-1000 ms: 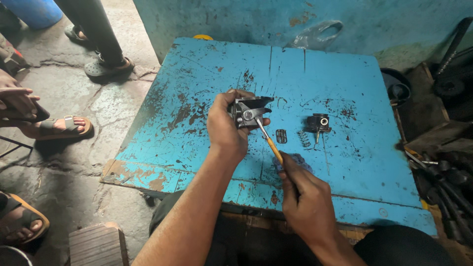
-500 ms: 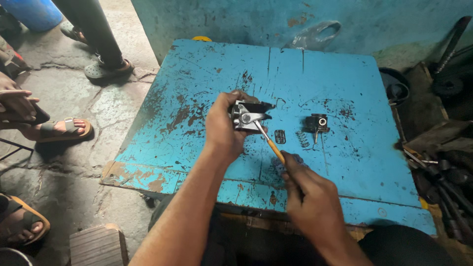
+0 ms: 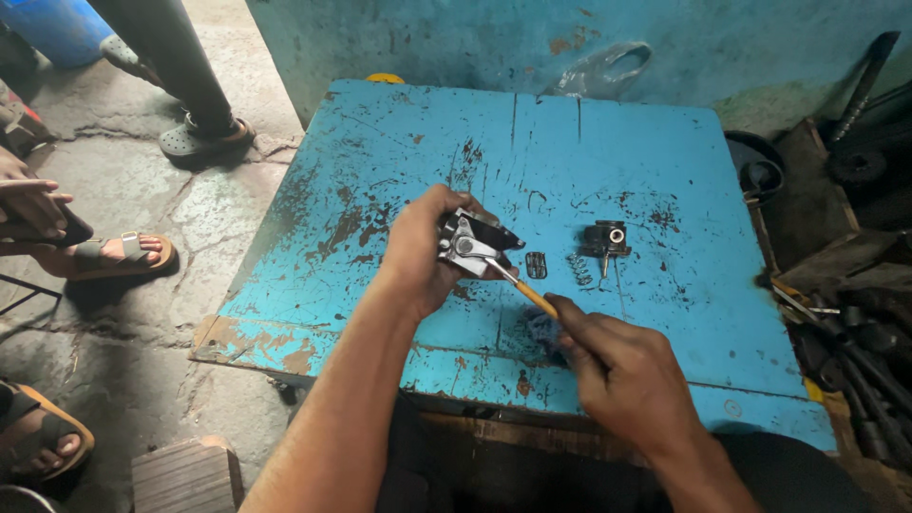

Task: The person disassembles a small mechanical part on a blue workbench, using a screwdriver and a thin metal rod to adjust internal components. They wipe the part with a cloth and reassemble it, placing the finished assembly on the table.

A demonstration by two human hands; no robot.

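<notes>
Left hand [image 3: 423,249] is wrapped tight around a small metal assembly [image 3: 467,244], holding it up just off the scarred blue table [image 3: 399,152] near the middle of the top, while the right hand [image 3: 622,366] at about 5 o'clock from it is closed around a screwdriver [image 3: 521,285] with an orange shaft, its tip set on the silvery face of that part. So the hands are apart, each clamped on its own thing, joined only by the tool. Looks to me like the fastener-working step: the tip sits on what seems to be a screw or pivot, though it's too small to tell which. Off at 3 o'clock from the held piece, lying on the table, there's a small flat slotted plate [image 3: 536,264], then a coil spring [image 3: 579,269], then a dark little housing [image 3: 605,238] with a round bore, all near each other but apart. My guess is the next bit wants the blade kept square in its seat with steady pressure, and the left grip kept firm so the part doesn't twist. Other people's sandalled feet [image 3: 119,252] are on the concrete floor at 9 o'clock, well clear of the work.
</notes>
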